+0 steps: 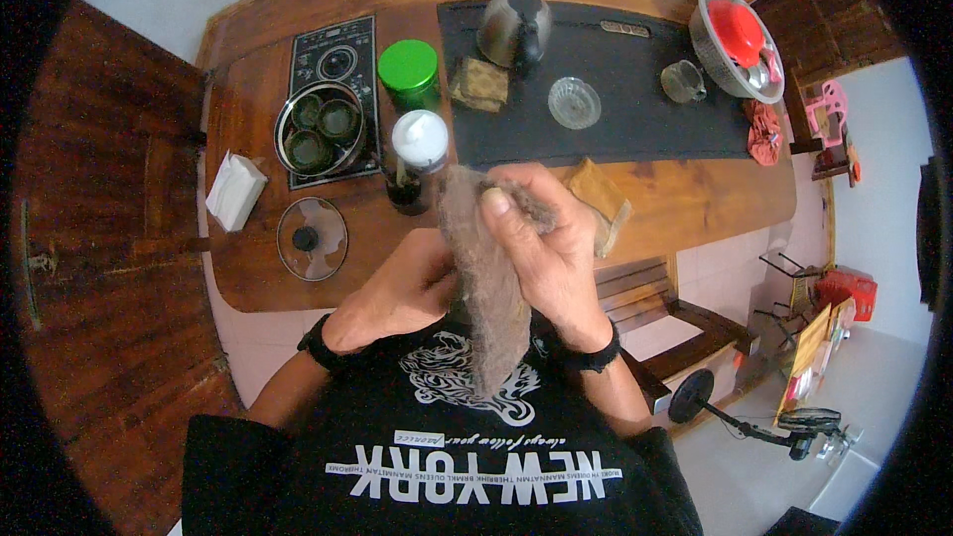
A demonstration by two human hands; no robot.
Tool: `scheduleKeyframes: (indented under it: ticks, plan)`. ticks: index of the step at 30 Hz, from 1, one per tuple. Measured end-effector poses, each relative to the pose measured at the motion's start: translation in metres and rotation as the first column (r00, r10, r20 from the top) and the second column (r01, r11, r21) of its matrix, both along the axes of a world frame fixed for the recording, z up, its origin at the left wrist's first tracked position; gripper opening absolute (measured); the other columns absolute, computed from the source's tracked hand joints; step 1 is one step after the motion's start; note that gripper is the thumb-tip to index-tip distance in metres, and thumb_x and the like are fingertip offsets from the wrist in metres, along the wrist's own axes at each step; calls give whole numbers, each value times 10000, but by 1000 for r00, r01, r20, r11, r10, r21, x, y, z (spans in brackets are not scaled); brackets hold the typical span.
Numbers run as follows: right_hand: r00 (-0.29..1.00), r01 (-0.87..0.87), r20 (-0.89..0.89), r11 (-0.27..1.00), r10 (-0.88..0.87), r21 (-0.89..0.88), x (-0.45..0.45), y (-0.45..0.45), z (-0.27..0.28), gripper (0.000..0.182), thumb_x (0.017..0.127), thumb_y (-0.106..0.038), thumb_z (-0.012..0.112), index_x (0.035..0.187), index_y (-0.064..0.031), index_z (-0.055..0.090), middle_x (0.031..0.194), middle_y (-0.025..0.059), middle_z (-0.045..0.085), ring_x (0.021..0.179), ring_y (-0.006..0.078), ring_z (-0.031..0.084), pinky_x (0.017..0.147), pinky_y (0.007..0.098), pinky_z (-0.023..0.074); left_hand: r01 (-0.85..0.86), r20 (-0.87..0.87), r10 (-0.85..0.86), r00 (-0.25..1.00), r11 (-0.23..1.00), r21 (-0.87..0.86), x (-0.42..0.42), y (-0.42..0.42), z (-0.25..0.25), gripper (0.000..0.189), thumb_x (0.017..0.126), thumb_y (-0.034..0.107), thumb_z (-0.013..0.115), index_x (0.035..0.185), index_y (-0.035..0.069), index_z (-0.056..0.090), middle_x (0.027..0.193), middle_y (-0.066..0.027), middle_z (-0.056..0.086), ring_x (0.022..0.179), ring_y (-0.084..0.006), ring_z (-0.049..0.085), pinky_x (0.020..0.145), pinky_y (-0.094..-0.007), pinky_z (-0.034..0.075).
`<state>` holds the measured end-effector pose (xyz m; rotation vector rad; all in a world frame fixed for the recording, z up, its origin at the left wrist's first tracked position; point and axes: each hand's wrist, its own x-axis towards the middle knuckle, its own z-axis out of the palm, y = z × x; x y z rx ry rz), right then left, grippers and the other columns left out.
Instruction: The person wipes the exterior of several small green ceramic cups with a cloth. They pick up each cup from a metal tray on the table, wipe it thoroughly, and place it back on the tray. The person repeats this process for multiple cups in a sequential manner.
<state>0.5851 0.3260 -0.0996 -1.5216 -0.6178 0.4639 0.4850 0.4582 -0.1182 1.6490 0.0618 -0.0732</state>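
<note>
A greyish-brown cloth [488,305] hangs in front of my chest, over the table's near edge. My right hand [551,246] pinches its bunched top between thumb and fingers. My left hand [409,283] is beside and partly behind the cloth; its fingertips are hidden, so what it grips does not show. Just beyond the hands stand a jar with a white lid [420,138], a dark bottle [406,190] and a jar with a green lid [409,67]. A folded yellow-brown cloth [601,201] lies to the right of my right hand.
On the wooden table [707,193] are an induction cooktop [335,37] with a pot [278,135], a glass lid [312,238], a tissue pack [237,190], a metal kettle [514,28], a glass ashtray [574,103], a glass pitcher [681,82] and a colander [703,52]. A wooden bench [644,298] stands at the near right.
</note>
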Motion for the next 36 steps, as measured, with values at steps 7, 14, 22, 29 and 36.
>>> scheduleKeyframes:
  ticks: [7, 14, 22, 29, 36]
  plan:
    - [994, -92, 50, 994, 95, -56, 7, 0, -18, 146, 877, -70, 612, 997, 3, 571, 877, 142, 594, 837, 260, 602, 748, 328, 472, 29, 69, -22, 997, 995, -95, -4, 9, 10, 238, 824, 60, 609, 1047, -15, 575, 929, -54, 624, 889, -109, 552, 805, -284, 449]
    - [970, -83, 218, 991, 105, -107, 6, -3, -14, 176, 813, 2, 613, 980, 2, 557, 859, 157, 548, 811, 304, 578, 732, 338, 466, 4, 57, 14, 998, 951, -308, -3, 14, -13, 268, 842, 91, 608, 1093, 1, 583, 981, -15, 605, 910, -93, 543, 815, -267, 446]
    - [912, -157, 387, 987, 137, 19, 3, 1, 4, 215, 776, -31, 696, 951, -14, 571, 883, 124, 540, 828, 281, 563, 724, 342, 467, -312, -104, 294, 950, 902, -298, -2, 8, -22, 206, 864, 139, 644, 1039, 39, 599, 805, 50, 564, 644, -30, 478, 521, -195, 351]
    - [907, -135, 391, 988, 155, -78, 7, 1, 1, 200, 761, -12, 686, 906, -1, 548, 872, 138, 527, 825, 311, 557, 719, 351, 466, -289, -222, 229, 948, 910, -297, -7, 13, -23, 91, 876, 106, 600, 952, 55, 605, 673, 47, 519, 555, -30, 451, 465, -189, 308]
    - [932, 39, 362, 981, 33, -189, 8, -6, -7, 141, 795, -9, 670, 898, -4, 573, 828, 131, 549, 770, 305, 574, 716, 342, 470, -329, -325, 240, 915, 909, -256, -3, 17, -13, 130, 946, 93, 491, 898, 29, 594, 664, 9, 543, 508, -49, 481, 423, -194, 350]
